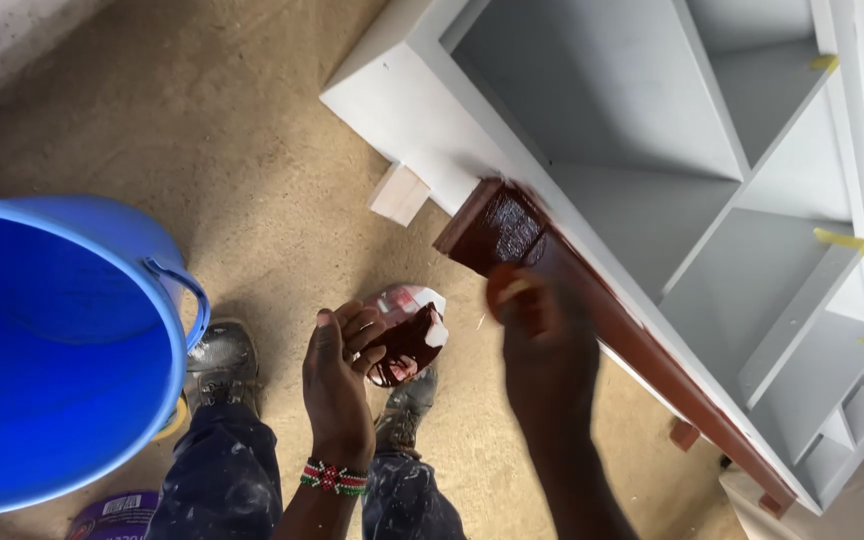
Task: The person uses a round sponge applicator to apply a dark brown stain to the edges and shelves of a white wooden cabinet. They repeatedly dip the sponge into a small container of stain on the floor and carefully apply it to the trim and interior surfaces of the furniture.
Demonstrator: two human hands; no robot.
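A large blue plastic bucket (pixel 47 350) is seen at far left on the sandy concrete floor (pixel 252 130), w/ its handle lug toward the person's legs. Just below it, at the bottom edge, part of a purple tin lid (pixel 112 516) is visible. Next to the bucket, paint-flecked dark trousers (pixel 214 470) and two worn shoes are seen; the left shoe (pixel 222 362) is just beside the bucket rim.

The left hand (pixel 337 370) is held over the shoes, a beaded wristband (pixel 333 478) at the wrist. The fingers are curled loosely round a small cut-open container (pixel 408 335), white outside, holding dark red-brown paint; it is gripped at its left edge, approx. level.

Right of that, the right hand (pixel 537 340) is blurred. It is closed on sth. w/ an orange-ish tip, prob. a brush handle (pixel 508 288), but the bristles can't be made out. The hand is pressed near the end of the front edge of a grey shelf unit (pixel 602 120), lying on its back.

That edge strip (pixel 652 360) is coated glossy red-brown from its near end down to lower right; wet paint is seen at the end patch (pixel 502 225). The unit is propped on a pale wood block (pixel 399 194). Grey compartments w/ bits of yellow tape (pixel 840 239) fill the right side.
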